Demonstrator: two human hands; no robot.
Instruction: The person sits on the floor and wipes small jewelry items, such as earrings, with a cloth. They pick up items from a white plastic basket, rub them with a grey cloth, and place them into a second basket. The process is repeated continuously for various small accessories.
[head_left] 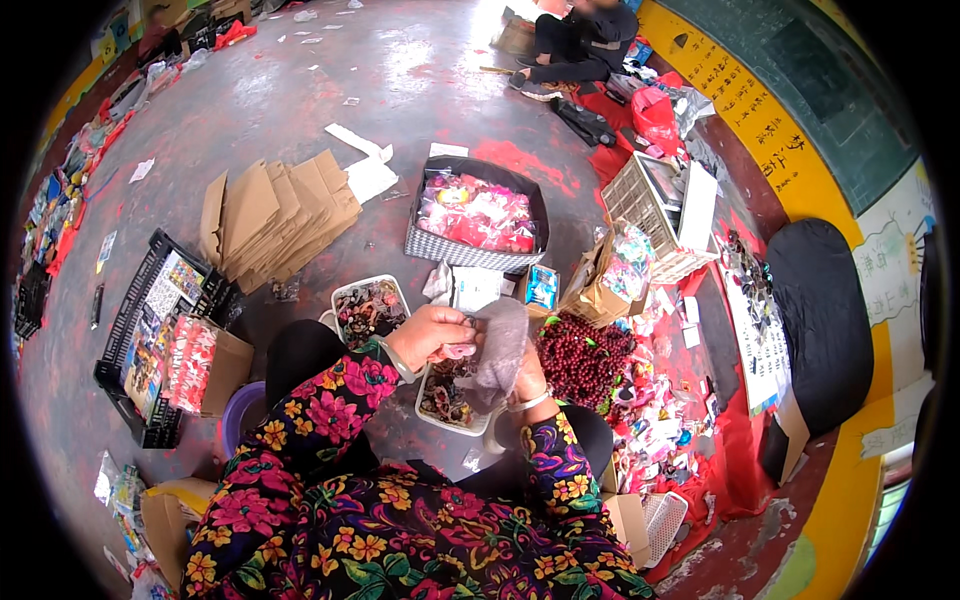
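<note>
Just above the near white tub [452, 429], a grey fuzzy cloth [502, 345] hangs between the person's two hands, hiding part of the tub's small, dark contents. The left hand [430, 335], up and to the left of the tub, pinches the cloth's edge with thumb and fingertips drawn together; a pinkish bit beneath them is too small to make out. The right hand [532, 380], up and to the right of the tub, is closed around the cloth's other side, its fingers mostly covered. Left of the tub sits a purple basin [232, 412], and right of it lies a heap of dark red beads [585, 362]. A second white tub [388, 279] stands just beyond it to the left. Further left of the near tub is a black crate [118, 398] holding a red-and-white package [192, 362]. Beyond the near tub are a small blue box [541, 288], then a patterned basket [468, 257] of pink packets, with flattened cardboard [280, 215] to the left. Far beyond the tub, toward the right, another person [592, 48] sits on the floor.
</note>
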